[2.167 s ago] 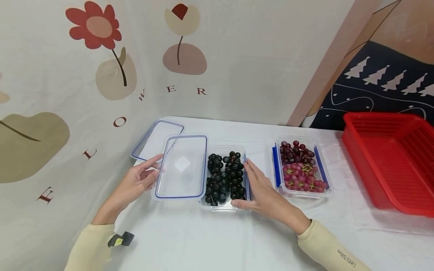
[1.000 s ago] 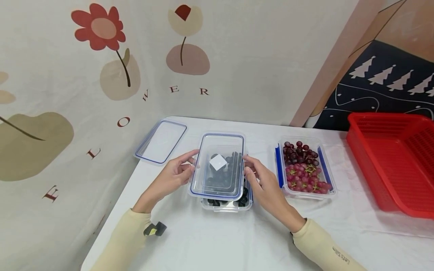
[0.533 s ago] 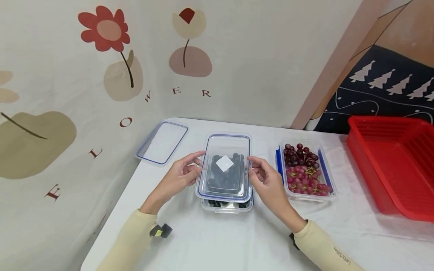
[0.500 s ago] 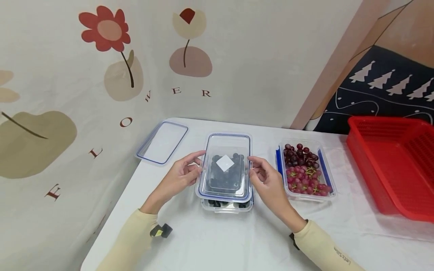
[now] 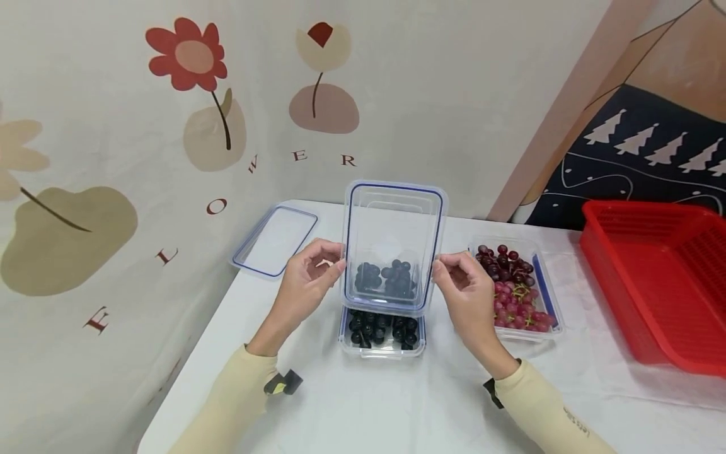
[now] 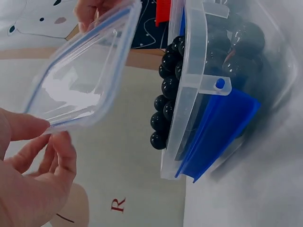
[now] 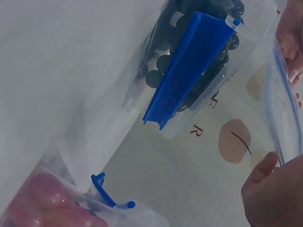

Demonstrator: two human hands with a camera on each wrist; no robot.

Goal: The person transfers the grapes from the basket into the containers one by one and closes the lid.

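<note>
A clear lid [image 5: 397, 211] with a blue seal is raised and tipped up over a plastic container [image 5: 382, 353] of black grapes [image 5: 368, 325]. My left hand [image 5: 303, 277] pinches its left edge between thumb and fingers; my right hand [image 5: 467, 296] pinches the right edge. Through the lid the rear grapes show dimly. In the left wrist view the lid [image 6: 80, 75] is well apart from the container, whose blue latch [image 6: 220, 132] hangs down and whose grapes [image 6: 168, 90] rise above the rim. The right wrist view shows the other blue latch [image 7: 189, 71] swung down too.
Right of my right hand stands a second container [image 5: 558, 315] with dark red and pink grapes [image 5: 522, 306], partly hidden by that hand. A red plastic basket [image 5: 618, 302] is at the far right. Another blue-edged lid [image 5: 275, 239] lies at the back left, by the wall cloth.
The lid came from the left over the black grapes, held low by both hands. Since half a second ago it has been lifted and tipped up, uncovering the front grapes.
</note>
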